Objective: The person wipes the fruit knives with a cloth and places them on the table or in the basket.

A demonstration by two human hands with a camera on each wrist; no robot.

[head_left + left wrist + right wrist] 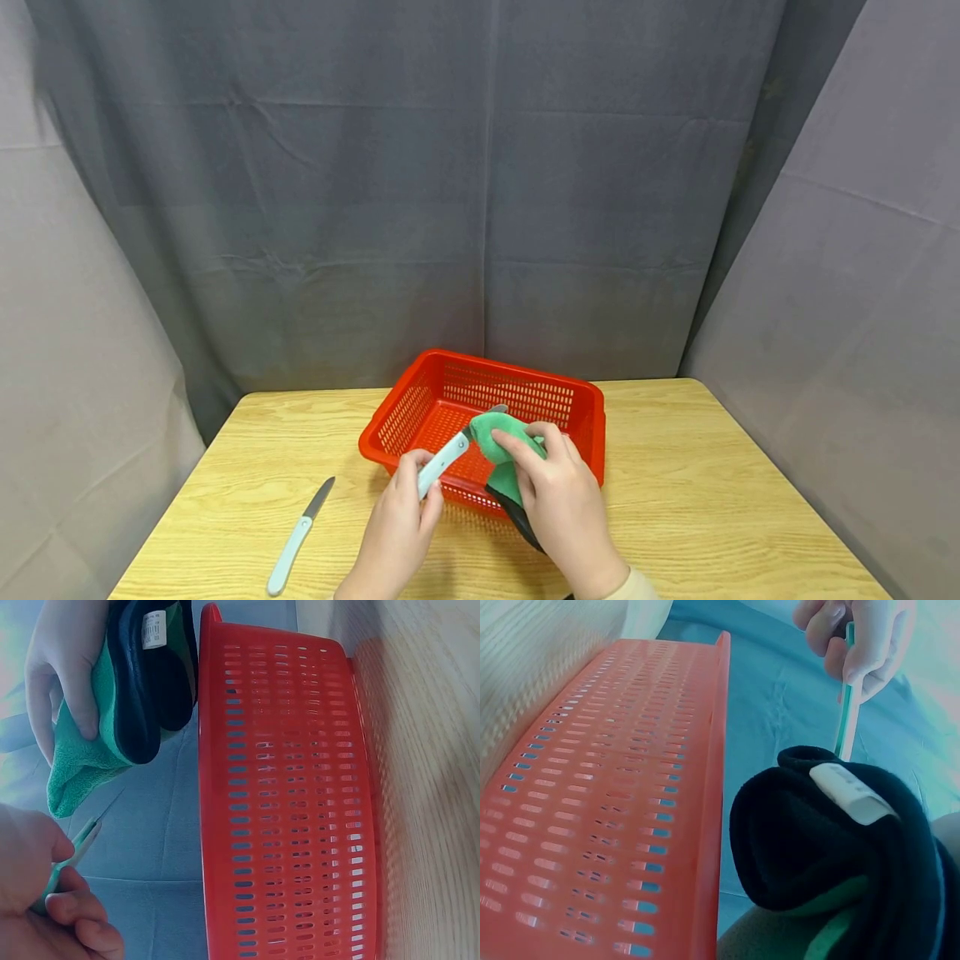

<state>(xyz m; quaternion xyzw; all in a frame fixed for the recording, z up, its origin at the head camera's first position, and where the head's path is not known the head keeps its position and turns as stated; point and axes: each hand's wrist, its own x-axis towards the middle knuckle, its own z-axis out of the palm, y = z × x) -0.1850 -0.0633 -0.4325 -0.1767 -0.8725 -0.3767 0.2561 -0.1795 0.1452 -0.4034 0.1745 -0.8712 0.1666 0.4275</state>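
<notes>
Both hands [397, 518] [561, 492] grip: left a knife [444, 464], right a green cloth [487, 438].

You are in a small screened booth, set up like a studio: dark grey cloth [420, 183] hangs behind your wood-topped table [705, 492], and paler sheets [82, 350] wall in the left and right.

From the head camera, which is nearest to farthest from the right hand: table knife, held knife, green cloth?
1. Green cloth: gripped in the right hand.
2. Held knife: left of the cloth, in the left hand.
3. Table knife: lying farthest left.
</notes>
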